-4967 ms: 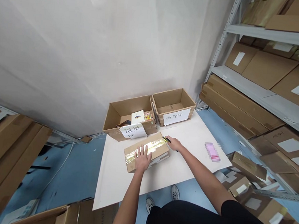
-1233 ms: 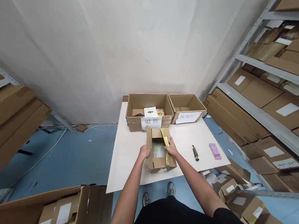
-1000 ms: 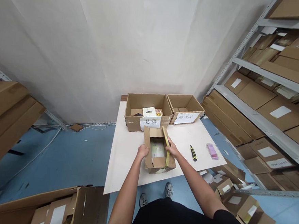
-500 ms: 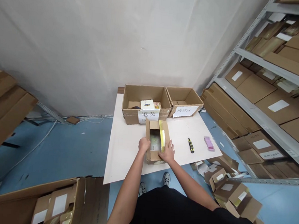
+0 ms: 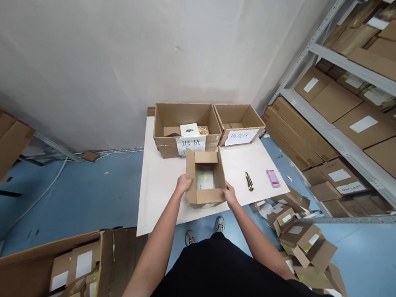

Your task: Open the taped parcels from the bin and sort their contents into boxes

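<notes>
An opened cardboard box point(image 5: 205, 195) is at the near edge of the white table point(image 5: 161, 195), its flaps folded outward. Inside it lies a flat pale item point(image 5: 205, 178) with greenish print; its kind I cannot make out. My left hand point(image 5: 183, 183) grips the box's left flap and side. At the right near corner, my right hand point(image 5: 229, 194) is closed on the box's edge. To the right lies a black and yellow utility knife point(image 5: 249, 181). Farther right is a pink-purple item point(image 5: 273, 178), blurred by pixelation.
Behind stand two labelled open cartons, the left one point(image 5: 166, 147) holding a white box point(image 5: 189, 130) and the right one point(image 5: 227, 123) beside it. Shelving point(image 5: 341, 142) with cartons lines the right. Discarded boxes point(image 5: 302, 239) litter the floor. A large carton point(image 5: 105, 259) with parcels sits lower left.
The right flap with yellow tape has been folded outward, so the box top is wide open. My right hand has shifted from that flap to the box's right side. The view has shifted slightly.
</notes>
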The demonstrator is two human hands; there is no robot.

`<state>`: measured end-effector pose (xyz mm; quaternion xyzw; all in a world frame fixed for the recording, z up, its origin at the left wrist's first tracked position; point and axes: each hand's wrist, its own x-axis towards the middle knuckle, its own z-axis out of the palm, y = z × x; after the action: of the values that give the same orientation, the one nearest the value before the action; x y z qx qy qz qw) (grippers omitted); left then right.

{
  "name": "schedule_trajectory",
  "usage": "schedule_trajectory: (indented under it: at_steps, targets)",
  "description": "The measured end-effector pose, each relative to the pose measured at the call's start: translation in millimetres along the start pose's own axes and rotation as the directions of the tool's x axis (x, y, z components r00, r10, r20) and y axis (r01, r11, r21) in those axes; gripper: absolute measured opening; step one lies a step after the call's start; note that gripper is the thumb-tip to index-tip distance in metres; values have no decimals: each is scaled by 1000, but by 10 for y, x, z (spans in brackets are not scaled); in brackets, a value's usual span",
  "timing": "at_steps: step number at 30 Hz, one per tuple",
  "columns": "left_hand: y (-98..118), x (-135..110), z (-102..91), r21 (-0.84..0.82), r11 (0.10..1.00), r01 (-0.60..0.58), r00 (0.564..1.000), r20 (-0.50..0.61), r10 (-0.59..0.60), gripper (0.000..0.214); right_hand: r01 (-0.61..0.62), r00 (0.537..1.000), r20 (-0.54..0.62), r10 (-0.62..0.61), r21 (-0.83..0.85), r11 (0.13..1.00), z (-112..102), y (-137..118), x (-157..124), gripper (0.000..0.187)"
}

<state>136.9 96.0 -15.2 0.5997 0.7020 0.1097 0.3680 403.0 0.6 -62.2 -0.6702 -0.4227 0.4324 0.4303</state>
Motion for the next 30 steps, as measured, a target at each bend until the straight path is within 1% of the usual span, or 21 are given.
schedule_trajectory:
  at_steps: [2, 4, 5, 6, 7, 8, 9, 10, 11, 12, 14, 15, 17, 19, 21, 22, 23, 25, 26, 27, 30]
  targets:
    - [-175, -67, -35, -19, 1000, 21, 999, -35, -22, 53, -83, 996, 32, 79, 183, 980, -173, 48, -19, 49]
    - [-300, -149, -21, 24, 998, 57, 988, -147, -53, 77, -160, 987, 66, 147, 316, 935, -360, 98, -28, 41]
    - [-322, -187, 6, 72, 996, 43, 978, -208, -27, 83, -179, 984, 72, 164, 347, 921, -446, 122, -29, 41]
    - [-311, -221, 46, 138, 990, -13, 968, -245, 46, 81, -183, 983, 67, 170, 359, 915, -520, 147, -28, 44]
    - [-267, -249, 97, 212, 971, -116, 957, -238, 166, 75, -175, 984, 52, 168, 358, 917, -579, 171, -24, 48]
    - [-194, -271, 153, 277, 927, -253, 935, -177, 308, 66, -165, 986, 31, 164, 348, 923, -623, 196, -17, 54]
    - [-101, -287, 211, 321, 862, -393, 896, -75, 437, 59, -158, 987, 11, 163, 332, 930, -653, 221, -6, 59]
    - [3, -298, 265, 341, 794, -503, 851, 38, 523, 52, -161, 985, -3, 170, 308, 938, -671, 245, 8, 63]
    - [106, -304, 309, 345, 745, -572, 816, 142, 561, 46, -174, 983, -9, 184, 275, 946, -679, 268, 25, 66]
    - [196, -306, 337, 342, 723, -600, 799, 221, 559, 41, -193, 979, -15, 201, 225, 955, -681, 287, 44, 67]
    - [300, -307, 334, 314, 752, -580, 813, 293, 504, 44, -213, 975, -50, 216, 59, 975, -676, 305, 79, 67]
    - [305, -308, 302, 272, 782, -561, 821, 304, 483, 50, -197, 978, -86, 192, -55, 979, -670, 300, 94, 66]
    - [225, -326, 200, 138, 820, -555, 806, 333, 490, 60, -97, 985, -166, 47, -311, 945, -646, 255, 114, 66]
    - [64, -382, 100, 22, 812, -583, 754, 388, 531, 61, 73, 971, -156, -184, -536, 841, -588, 165, 127, 64]
    - [-112, -483, 67, 15, 781, -624, 709, 432, 558, 44, 277, 926, -16, -377, -648, 709, -468, 38, 148, 57]
    - [-187, -547, 86, 50, 768, -639, 707, 431, 560, 39, 371, 900, 79, -428, -655, 658, -381, -33, 167, 54]
    - [-249, -613, 128, 98, 758, -645, 720, 411, 559, 47, 449, 876, 176, -450, -639, 624, -276, -103, 193, 52]
    - [-333, -739, 259, 192, 748, -636, 759, 330, 561, 73, 536, 843, 343, -414, -590, 603, -20, -230, 265, 54]
    - [-360, -791, 336, 224, 745, -628, 774, 281, 568, 77, 549, 835, 410, -367, -580, 601, 122, -279, 310, 58]
    - [-383, -835, 414, 245, 743, -623, 782, 231, 579, 72, 548, 831, 466, -305, -586, 597, 266, -315, 358, 65]
    - [-453, -923, 605, 281, 726, -628, 771, 94, 630, 31, 469, 838, 545, -34, -686, 557, 662, -322, 501, 97]
